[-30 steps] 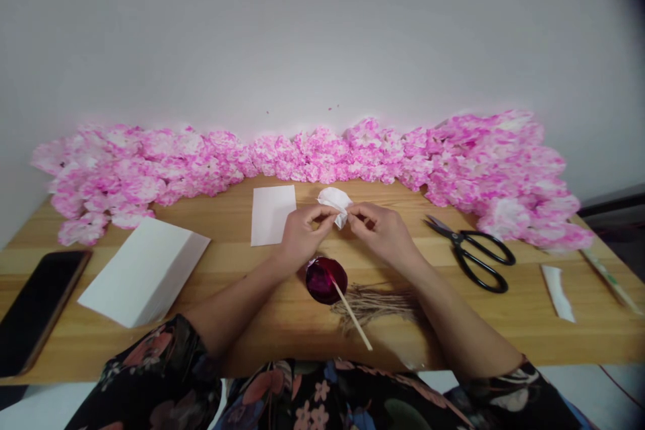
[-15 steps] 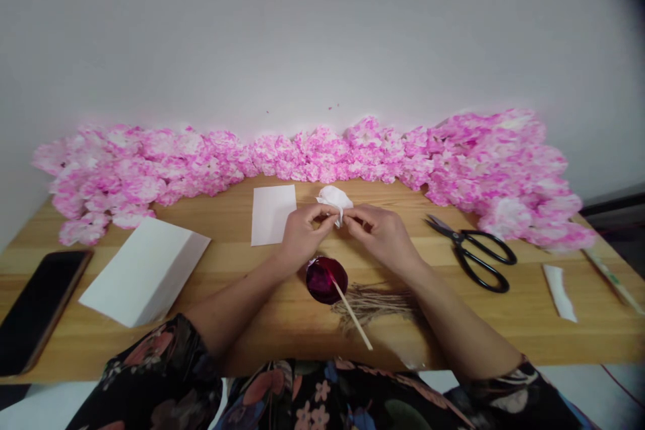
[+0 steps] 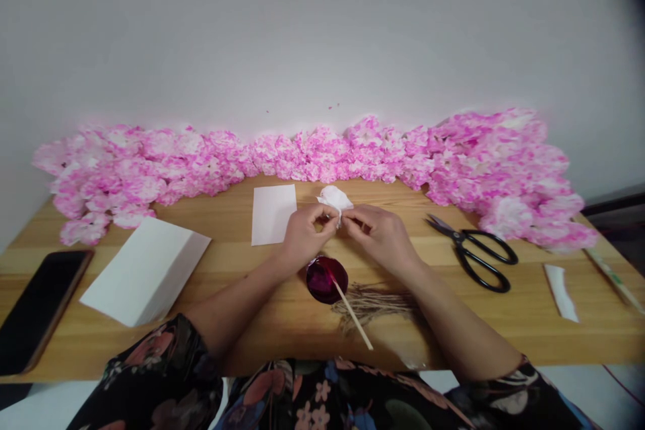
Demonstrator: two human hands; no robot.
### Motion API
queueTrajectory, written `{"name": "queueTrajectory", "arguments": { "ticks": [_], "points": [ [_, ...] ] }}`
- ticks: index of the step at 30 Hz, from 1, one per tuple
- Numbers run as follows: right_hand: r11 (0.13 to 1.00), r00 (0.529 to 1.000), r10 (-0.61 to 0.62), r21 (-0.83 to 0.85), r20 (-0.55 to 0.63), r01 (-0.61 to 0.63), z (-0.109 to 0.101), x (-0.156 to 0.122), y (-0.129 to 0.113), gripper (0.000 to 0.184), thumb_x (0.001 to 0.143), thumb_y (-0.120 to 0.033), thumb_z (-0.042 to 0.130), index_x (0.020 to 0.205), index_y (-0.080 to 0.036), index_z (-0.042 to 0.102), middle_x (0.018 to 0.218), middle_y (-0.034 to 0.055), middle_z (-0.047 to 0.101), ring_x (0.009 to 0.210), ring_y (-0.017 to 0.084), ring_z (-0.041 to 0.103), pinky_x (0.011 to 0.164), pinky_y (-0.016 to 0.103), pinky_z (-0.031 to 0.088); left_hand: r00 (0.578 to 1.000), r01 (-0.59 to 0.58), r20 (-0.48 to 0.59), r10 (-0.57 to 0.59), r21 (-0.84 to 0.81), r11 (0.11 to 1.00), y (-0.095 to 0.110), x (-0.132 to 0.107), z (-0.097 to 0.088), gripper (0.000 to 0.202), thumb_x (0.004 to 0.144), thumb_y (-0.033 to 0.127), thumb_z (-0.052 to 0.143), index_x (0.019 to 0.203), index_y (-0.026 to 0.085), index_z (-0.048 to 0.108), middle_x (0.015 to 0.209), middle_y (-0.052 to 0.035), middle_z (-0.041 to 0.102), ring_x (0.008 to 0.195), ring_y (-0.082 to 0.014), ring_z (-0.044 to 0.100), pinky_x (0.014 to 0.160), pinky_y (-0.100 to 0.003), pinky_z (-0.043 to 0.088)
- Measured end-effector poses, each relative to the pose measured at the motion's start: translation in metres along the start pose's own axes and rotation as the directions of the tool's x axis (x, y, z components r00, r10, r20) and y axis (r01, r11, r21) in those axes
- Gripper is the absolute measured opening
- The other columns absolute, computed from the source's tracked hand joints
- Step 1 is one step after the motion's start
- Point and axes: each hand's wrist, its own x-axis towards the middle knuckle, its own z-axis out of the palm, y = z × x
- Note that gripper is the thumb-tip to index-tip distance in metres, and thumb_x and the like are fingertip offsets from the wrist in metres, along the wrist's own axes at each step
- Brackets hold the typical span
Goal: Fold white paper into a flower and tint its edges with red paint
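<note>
Right hand [image 3: 379,232] drawn inward, clamped with left hand [image 3: 305,234] on bunched white paper [image 3: 334,197]; ruffled pink flowers [image 3: 322,153] seemingly finished, white paper stack [image 3: 146,262] unworked.

Tissue [image 3: 334,197] sat between my left hand [image 3: 306,232] and right hand [image 3: 381,234]; flowers [image 3: 322,153] lay behind, dish [image 3: 326,299] nearer me, stick [image 3: 357,322] in it. Paper stack [image 3: 146,265] lay left, scissors [image 3: 457,237] right.
</note>
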Motion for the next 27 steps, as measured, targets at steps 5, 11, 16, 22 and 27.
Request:
{"name": "queueTrajectory", "arguments": {
  "ticks": [5,11,16,22,27],
  "points": [
    [1.000,0.998,0.020,0.018,-0.054,-0.019,-0.0018,0.0006,-0.0016,0.014,0.087,-0.022,0.058,0.092,-0.020,0.071,0.082,0.0019,0.072,0.068,0.015,0.061,0.062,0.025,0.041,1.000,-0.008,0.004,0.008,0.004,1.000,0.0003,-0.0001,-0.0002,0.007,0.080,0.016,0.059,0.075,0.016,0.064,0.076,-0.0015,0.071,0.071,-0.0130,0.064,0.069,-0.023,0.049],
    [1.000,0.999,0.012,-0.013,-0.043,-0.013,-0.0003,0.0008,-0.0024,0.012,0.086,-0.022,0.058,0.086,-0.020,0.070,0.075,0.0013,0.069,0.065,0.014,0.058,0.060,0.025,0.039,1.000,-0.011,0.010,0.011,0.007,1.000,-0.0002,-0.0008,-0.0005,0.009,0.082,0.017,0.058,0.077,0.016,0.066,0.078,-0.0020,0.072,0.073,-0.0137,0.065,0.070,-0.024,0.049],
    [0.997,0.998,0.050,0.066,-0.026,-0.048,-0.0005,0.0007,-0.0020,0.013,0.084,-0.020,0.057,0.083,-0.020,0.069,0.075,0.0003,0.069,0.062,0.013,0.057,0.059,0.024,0.038,1.000,-0.019,0.005,0.020,-0.014,1.000,-0.0011,-0.0013,-0.0002,0.009,0.083,0.020,0.059,0.079,0.017,0.067,0.079,-0.0018,0.072,0.073,-0.0135,0.065,0.070,-0.024,0.049],
    [1.000,0.999,0.014,0.007,-0.033,-0.014,0.0009,0.0009,-0.0043,0.013,0.085,-0.020,0.056,0.083,-0.020,0.069,0.072,0.0005,0.067,0.064,0.014,0.057,0.060,0.025,0.038,1.000,-0.009,-0.001,0.009,-0.039,0.999,-0.0035,-0.0008,0.0010,0.006,0.081,0.018,0.060,0.079,0.017,0.066,0.078,-0.0012,0.071,0.072,-0.0127,0.065,0.070,-0.024,0.049],
    [1.000,1.000,0.007,-0.028,-0.030,-0.008,0.0022,0.0001,-0.0051,0.015,0.085,-0.021,0.055,0.082,-0.020,0.069,0.074,0.0017,0.067,0.065,0.014,0.057,0.062,0.025,0.038,1.000,0.008,0.010,-0.008,-0.026,1.000,-0.0005,-0.0001,0.0002,0.006,0.080,0.016,0.060,0.077,0.017,0.065,0.076,-0.0015,0.071,0.071,-0.0126,0.064,0.069,-0.024,0.048]
  ]
}}
